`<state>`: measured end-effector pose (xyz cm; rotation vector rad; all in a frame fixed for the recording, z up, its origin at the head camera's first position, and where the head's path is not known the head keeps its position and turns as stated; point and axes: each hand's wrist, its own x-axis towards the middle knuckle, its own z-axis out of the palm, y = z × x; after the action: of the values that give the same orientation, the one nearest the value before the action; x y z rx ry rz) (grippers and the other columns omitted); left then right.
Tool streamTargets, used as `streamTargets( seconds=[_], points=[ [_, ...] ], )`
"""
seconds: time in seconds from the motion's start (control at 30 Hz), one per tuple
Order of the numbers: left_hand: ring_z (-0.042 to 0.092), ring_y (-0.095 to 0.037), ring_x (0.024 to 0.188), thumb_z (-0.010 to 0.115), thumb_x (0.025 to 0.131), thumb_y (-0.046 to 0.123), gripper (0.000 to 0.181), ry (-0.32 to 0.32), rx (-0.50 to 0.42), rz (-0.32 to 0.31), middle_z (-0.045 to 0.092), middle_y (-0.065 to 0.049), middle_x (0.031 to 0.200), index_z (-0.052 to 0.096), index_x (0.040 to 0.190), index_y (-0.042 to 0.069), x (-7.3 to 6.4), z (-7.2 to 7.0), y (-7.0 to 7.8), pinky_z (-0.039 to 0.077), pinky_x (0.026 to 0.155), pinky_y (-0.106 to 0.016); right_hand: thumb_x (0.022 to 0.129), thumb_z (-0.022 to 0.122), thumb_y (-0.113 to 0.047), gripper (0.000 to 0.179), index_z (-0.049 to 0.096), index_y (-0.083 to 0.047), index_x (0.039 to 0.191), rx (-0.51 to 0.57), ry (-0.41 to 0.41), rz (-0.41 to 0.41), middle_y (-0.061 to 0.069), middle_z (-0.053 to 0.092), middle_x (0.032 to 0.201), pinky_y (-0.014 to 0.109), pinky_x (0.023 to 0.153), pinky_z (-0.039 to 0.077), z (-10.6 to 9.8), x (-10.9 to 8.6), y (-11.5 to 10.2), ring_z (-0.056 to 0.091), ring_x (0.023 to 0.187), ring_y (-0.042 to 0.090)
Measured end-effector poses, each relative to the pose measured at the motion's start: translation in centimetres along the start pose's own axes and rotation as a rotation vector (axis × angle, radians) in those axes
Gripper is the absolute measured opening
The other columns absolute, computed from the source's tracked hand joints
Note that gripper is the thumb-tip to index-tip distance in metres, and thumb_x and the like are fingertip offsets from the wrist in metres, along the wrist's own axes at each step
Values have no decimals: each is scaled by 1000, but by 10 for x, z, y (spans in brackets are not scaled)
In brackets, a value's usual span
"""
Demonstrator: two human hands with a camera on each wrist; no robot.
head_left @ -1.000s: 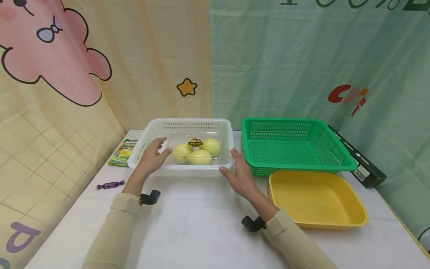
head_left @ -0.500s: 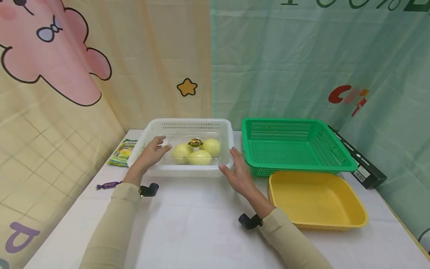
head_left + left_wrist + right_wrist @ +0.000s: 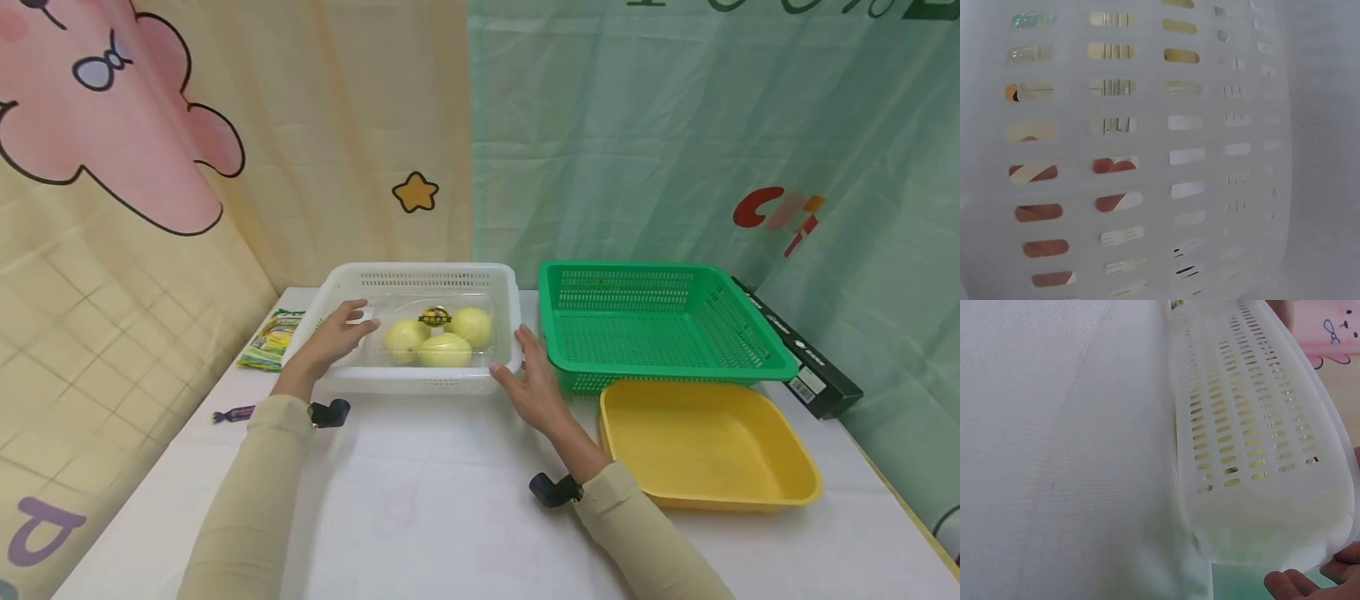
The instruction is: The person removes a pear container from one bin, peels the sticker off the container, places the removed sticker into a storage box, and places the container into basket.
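A white plastic basket (image 3: 427,379) sits on the table with a clear lidded box (image 3: 480,302) inside it. Through the lid show three round yellow-green fruits (image 3: 445,351) and a dark label. My left hand (image 3: 327,340) is over the basket's left side, its thumb and fingers spread apart and nothing held between them. By the front right corner my right hand (image 3: 536,392) has straight, parted fingers against or close to the rim. In the right wrist view its fingertips (image 3: 1285,584) lie beside that corner. The left wrist view shows the basket's slotted wall (image 3: 1154,137) and no fingers.
Right of the white basket stands a green basket (image 3: 637,333), with a yellow tray (image 3: 705,446) before it and a long black box (image 3: 813,367) beyond. At left lie a green-yellow packet (image 3: 270,340) and a purple wrapped candy (image 3: 234,414), partly behind the left sleeve.
My left hand has shifted slightly left and back, away from the fruits, and its arm now covers more of the candy. The right hand has hardly moved; the basket stays put.
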<state>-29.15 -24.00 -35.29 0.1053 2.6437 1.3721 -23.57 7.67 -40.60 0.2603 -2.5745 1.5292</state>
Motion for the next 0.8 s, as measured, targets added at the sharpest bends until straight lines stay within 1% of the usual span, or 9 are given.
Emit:
streamTargets(
  seconds=[0.27, 0.43, 0.67, 0.8],
  points=[
    [28, -44, 139, 47, 98, 35, 71, -34, -42, -40, 14, -27, 154, 9, 152, 9, 10, -3, -4, 33, 110, -52, 90, 62, -34, 75, 21, -16, 150, 16, 3, 6, 2, 14, 159, 46, 110, 36, 0, 0, 1, 26, 144, 28],
    [30, -42, 138, 48, 97, 35, 72, -58, -55, -57, 17, -26, 153, 8, 152, 10, 12, -3, -5, 35, 109, -51, 90, 62, -35, 75, 21, -16, 150, 16, 1, 1, 1, 15, 159, 45, 110, 36, 1, 0, 1, 26, 144, 28],
    [29, -39, 139, 50, 96, 39, 77, -112, -52, -53, 25, -25, 152, 6, 152, 9, 14, -4, -6, 37, 107, -52, 91, 61, -34, 75, 21, -14, 150, 16, 3, -14, 2, 15, 159, 45, 110, 35, 2, 1, 3, 25, 144, 27],
    [25, -40, 140, 53, 94, 39, 81, -154, -53, -51, 20, -26, 153, 5, 153, 11, 14, -3, -5, 36, 107, -55, 91, 61, -34, 74, 21, -13, 150, 19, 5, -20, 4, 15, 159, 46, 110, 36, 2, 1, 5, 26, 143, 28]
  ],
)
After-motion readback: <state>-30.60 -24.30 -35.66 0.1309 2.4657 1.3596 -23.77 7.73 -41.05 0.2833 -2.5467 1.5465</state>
